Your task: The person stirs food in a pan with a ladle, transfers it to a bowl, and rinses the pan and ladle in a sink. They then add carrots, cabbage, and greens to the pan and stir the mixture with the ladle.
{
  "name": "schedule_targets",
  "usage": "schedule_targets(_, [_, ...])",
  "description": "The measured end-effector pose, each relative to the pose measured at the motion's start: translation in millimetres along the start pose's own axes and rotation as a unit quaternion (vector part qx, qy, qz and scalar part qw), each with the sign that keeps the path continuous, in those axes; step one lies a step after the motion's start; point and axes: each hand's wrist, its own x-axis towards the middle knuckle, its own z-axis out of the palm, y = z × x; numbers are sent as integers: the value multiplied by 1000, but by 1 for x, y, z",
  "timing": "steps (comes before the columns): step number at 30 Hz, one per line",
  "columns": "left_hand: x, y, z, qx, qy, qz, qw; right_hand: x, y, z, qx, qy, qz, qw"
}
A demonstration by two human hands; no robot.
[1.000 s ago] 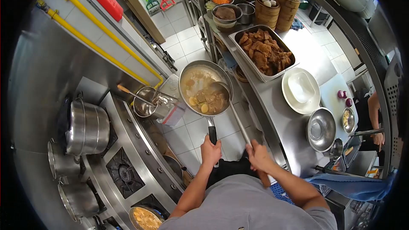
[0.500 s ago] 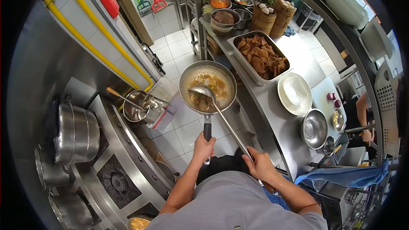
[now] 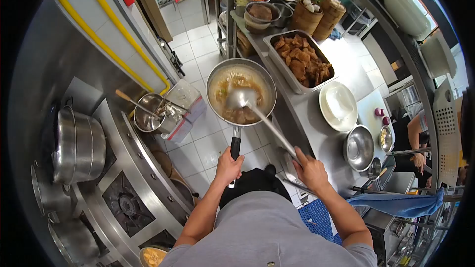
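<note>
My left hand [image 3: 228, 166] is closed around the black handle of a frying pan [image 3: 213, 110], holding it above the floor between stove and counter. Brown, soupy food [image 3: 231, 83] with pieces in it covers the pan's bottom. In my right hand [image 3: 310, 171] is the long steel handle of a ladle [image 3: 241, 97]; its bowl sits in the pan with the rounded back facing up, hiding some of the food. To the right, a steel tray of brown cooked meat [image 3: 303, 62] and a stack of white plates [image 3: 324, 117] rest on the counter.
At left is a stove with a burner [image 3: 128, 206] and large steel pots [image 3: 79, 146]. A steel pot with utensils [image 3: 148, 111] stands beside it. On the counter are a steel bowl [image 3: 358, 148] and bamboo steamers [image 3: 304, 19]. A co-worker's arm [image 3: 416, 141] shows at far right.
The ladle's bowl has turned over, from hollow side showing to rounded back up, and moved slightly right in the pan. My right hand has shifted a little up and right.
</note>
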Motion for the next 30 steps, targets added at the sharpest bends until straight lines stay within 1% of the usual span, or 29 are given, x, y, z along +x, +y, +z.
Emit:
schedule_targets(2, [-3,-1,6,28,32,-15,999,13,3,26,40,47,24,998])
schedule_targets(5, [-6,5,11,62,64,-10,996,32,-7,42,128,41,75,988])
schedule_targets(7, [-5,7,12,84,73,-2,994,22,-31,25,268,-44,148,951])
schedule_targets(8, [-4,6,13,95,81,5,992,14,-42,18,333,-90,181,921])
schedule_targets(9, [-4,7,13,102,85,4,991,5,-48,21,427,-140,235,862])
schedule_targets(11, [-4,8,12,119,93,1,989,-6,-60,17,539,-191,267,775])
schedule_targets(13, [-4,4,10,138,91,8,986,-9,-72,10,612,-222,291,701])
schedule_targets(14, [-4,3,8,145,89,6,985,-10,-76,7,646,-233,301,661])
schedule_targets(18, [-4,-7,2,157,88,10,984,-7,-76,-2,727,-286,276,560])
schedule_targets(19, [-5,-6,0,159,86,9,984,-2,-75,3,736,-288,260,554])
schedule_targets(20, [-10,7,-1,159,70,-20,985,5,-77,5,745,-290,245,548])
schedule_targets(21, [-11,6,-2,157,68,-21,985,10,-80,4,754,-290,231,543])
schedule_targets(22, [-12,5,-3,154,68,-20,986,9,-85,-1,739,-286,251,556])
schedule_targets(25, [-15,12,-7,142,62,-10,988,1,-82,-16,747,-301,237,543])
schedule_targets(26, [-19,16,-4,129,61,-14,990,5,-80,-13,756,-297,220,541])
schedule_targets(29, [-24,19,1,84,50,-18,995,8,-86,-18,769,-297,248,508])
schedule_targets(30, [-30,20,0,62,43,-20,997,-1,-85,-27,777,-300,236,501])
